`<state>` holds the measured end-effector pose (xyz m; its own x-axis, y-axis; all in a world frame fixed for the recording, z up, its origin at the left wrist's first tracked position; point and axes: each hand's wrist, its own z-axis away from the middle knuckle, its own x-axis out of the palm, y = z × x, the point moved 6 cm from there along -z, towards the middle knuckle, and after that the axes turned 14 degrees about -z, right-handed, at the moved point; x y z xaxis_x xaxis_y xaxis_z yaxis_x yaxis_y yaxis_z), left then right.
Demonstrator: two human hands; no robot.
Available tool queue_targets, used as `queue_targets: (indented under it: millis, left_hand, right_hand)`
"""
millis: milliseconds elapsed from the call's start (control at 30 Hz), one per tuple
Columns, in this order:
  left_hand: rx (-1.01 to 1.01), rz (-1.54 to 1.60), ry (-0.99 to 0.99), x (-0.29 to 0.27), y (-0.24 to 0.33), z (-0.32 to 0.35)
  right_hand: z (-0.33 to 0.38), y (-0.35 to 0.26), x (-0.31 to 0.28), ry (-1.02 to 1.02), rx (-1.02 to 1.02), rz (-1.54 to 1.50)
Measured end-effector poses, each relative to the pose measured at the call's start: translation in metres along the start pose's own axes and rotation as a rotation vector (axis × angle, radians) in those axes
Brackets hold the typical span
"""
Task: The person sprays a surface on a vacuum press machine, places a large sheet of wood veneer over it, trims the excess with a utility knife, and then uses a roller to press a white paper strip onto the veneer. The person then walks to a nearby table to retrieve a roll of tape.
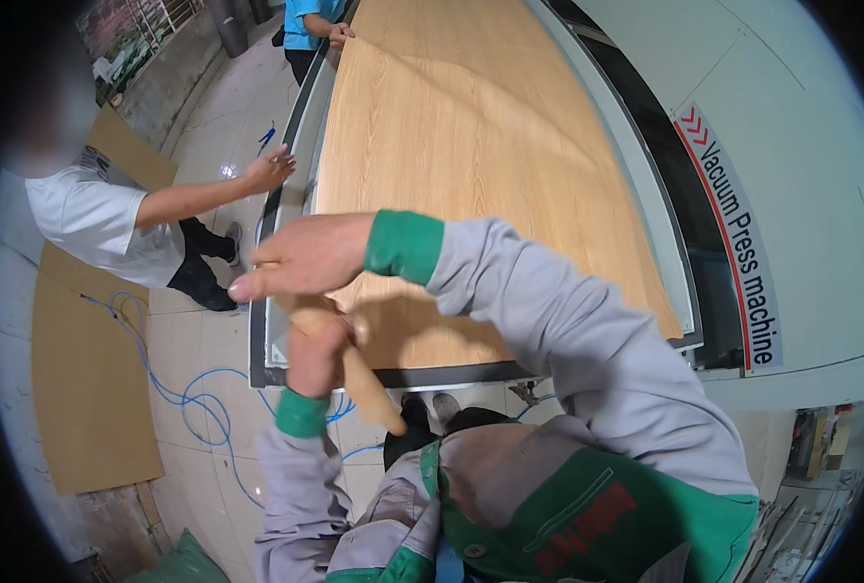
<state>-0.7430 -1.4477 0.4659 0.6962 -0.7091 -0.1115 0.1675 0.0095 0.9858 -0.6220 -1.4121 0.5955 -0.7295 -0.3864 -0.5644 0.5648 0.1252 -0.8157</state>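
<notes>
Over the near left corner of the press bed, my left hand [317, 355] is closed in a fist round a narrow wood-grain strip [376, 396]. The strip's loose end hangs down toward my body. Just above, my right hand [311, 251] is closed at the strip's upper end, with its thumb to the left; its fingers are partly hidden. Beneath both hands, a large light wood-grain sheet [461, 165] lies over the bed, with wavy ripples toward its far end.
On the left stands a person in a white shirt [102, 219], one arm stretched toward the bed. At the far end, a person in blue [308, 24] touches the sheet's edge. Blue hoses [194, 398] curl over the tiled floor. A white machine panel [792, 194] stands right.
</notes>
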Motion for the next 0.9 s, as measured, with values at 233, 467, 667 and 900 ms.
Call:
queue_targets:
  millis: [233,467,667,900]
  left_hand:
    - [-0.356,0.527,-0.180,0.059,-0.035,0.072]
    - [-0.316,0.703,0.288,0.005,-0.077,0.162]
    - [-0.094,0.675,1.243,-0.148,-0.104,0.288]
    - [0.288,0.758,1.295,-0.254,-0.085,0.513]
  right_hand:
    - [0.033,0.047,-0.036,0.635,-0.272,-0.662]
    - [0.010,0.018,0.132,0.436,-0.157,-0.671]
    - [-0.028,-0.066,0.362,-0.398,-0.061,-0.575]
    - [-0.044,-0.182,0.562,-1.508,0.605,-1.033]
